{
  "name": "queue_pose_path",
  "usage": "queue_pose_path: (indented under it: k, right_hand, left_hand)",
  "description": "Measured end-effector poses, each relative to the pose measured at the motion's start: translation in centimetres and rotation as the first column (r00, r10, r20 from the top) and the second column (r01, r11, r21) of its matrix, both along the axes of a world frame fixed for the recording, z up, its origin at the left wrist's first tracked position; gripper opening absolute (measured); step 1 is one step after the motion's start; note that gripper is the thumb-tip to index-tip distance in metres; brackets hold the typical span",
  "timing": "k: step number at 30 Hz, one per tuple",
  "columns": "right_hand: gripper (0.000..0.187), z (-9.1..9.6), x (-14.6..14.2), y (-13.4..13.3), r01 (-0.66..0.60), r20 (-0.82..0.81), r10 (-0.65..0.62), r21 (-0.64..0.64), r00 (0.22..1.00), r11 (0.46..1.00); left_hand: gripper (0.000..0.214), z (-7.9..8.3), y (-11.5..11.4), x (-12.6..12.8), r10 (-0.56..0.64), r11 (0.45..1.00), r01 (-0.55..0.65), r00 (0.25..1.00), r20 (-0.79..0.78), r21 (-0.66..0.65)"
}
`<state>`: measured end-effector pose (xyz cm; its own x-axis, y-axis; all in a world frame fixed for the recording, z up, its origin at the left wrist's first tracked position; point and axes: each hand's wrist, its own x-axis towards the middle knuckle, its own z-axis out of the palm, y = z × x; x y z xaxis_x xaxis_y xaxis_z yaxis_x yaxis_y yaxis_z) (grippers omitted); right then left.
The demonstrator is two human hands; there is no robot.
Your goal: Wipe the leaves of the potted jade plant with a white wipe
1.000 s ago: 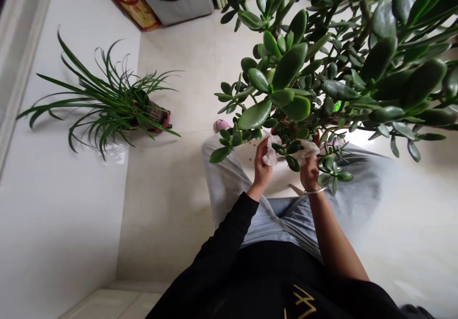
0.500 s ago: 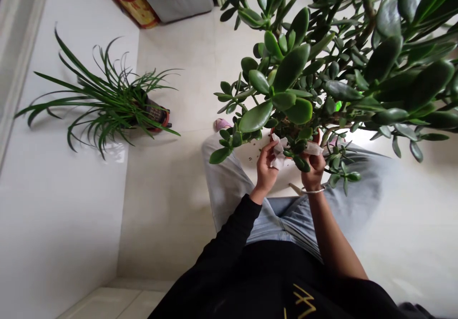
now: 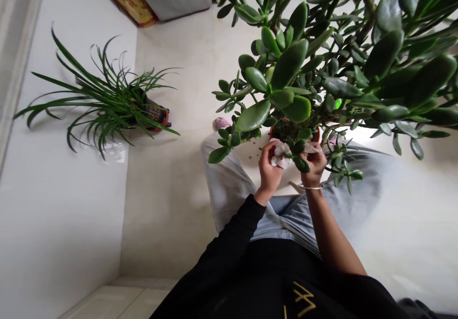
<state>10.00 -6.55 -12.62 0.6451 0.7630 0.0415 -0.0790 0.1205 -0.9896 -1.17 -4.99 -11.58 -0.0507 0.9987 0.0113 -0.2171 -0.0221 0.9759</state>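
Two-handed hold: left hand (image 3: 271, 167) pinches a white tissue (image 3: 281, 156); right hand (image 3: 315, 167) grips a white scrap (image 3: 312, 149); whether these join, I cannot tell.
Likely reason: opposed hands can reach a low leaf (image 3: 301, 164) from either side.
Jade plant (image 3: 290, 64): low leaves between the hands, main foliage beyond and rightward.
Red pot (image 3: 318, 135): rim just beyond both hands, presumably for easy reach.

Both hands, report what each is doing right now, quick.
Left hand: closed on a crumpled white tissue.
Right hand: closed on a second white tissue, beside the plant's leaves.
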Motion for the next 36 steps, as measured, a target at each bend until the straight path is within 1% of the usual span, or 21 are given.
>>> queue_pose_path:
  k: [5,10,15,17,22,25,28,32,36]
  right_hand:
    - [0.027,-0.2,0.1,-0.1,0.007,-0.013,-0.007,0.012,1.0,1.0]
    - [0.029,0.0,0.1,-0.1,0.023,-0.006,-0.023,0.001,1.0,1.0]
    - [0.03,0.0,0.4,0.1,-0.012,-0.023,0.012,0.0,1.0,1.0]
    - [0.031,0.0,0.4,0.2,-0.028,-0.031,0.029,0.007,0.999,1.0]
    - [0.033,-0.1,0.3,0.3,-0.012,-0.026,0.012,-0.015,1.0,1.0]
    - [0.031,0.0,0.2,0.3,0.001,-0.034,-0.002,-0.03,0.999,1.0]
    - [0.029,0.2,0.3,0.2,0.013,-0.031,-0.014,-0.031,0.999,0.999]
    - [0.027,0.6,0.5,-0.1,0.039,0.011,-0.038,-0.084,0.999,0.996]
    - [0.022,0.8,0.6,-0.3,0.069,0.064,-0.063,-0.1,0.996,0.993]
  left_hand:
    - [0.044,-0.3,-0.2,-0.1,-0.003,0.999,0.005,0.998,-0.069,0.037]
    - [0.042,-0.3,-0.5,-0.2,0.01,0.996,0.004,0.989,-0.15,0.092]
    - [0.043,-0.5,-0.5,-0.3,-0.039,0.997,0.047,0.99,-0.136,0.056]
    - [0.041,-0.6,-0.4,-0.3,-0.042,0.997,0.049,0.99,-0.132,0.054]
    - [0.034,-0.5,-0.2,-0.6,0.003,0.998,0.007,0.987,-0.163,0.063]
    - [0.03,-0.5,-0.1,-0.7,0.03,0.999,-0.024,0.988,-0.15,0.044]
    - [0.028,-0.7,0.0,-0.8,0.068,0.998,-0.068,0.982,-0.175,0.004]
    - [0.023,-0.9,0.0,-1.1,0.107,0.991,-0.122,0.97,-0.217,-0.057]
    - [0.018,-0.9,0.1,-1.2,0.114,0.99,-0.13,0.965,-0.237,-0.054]
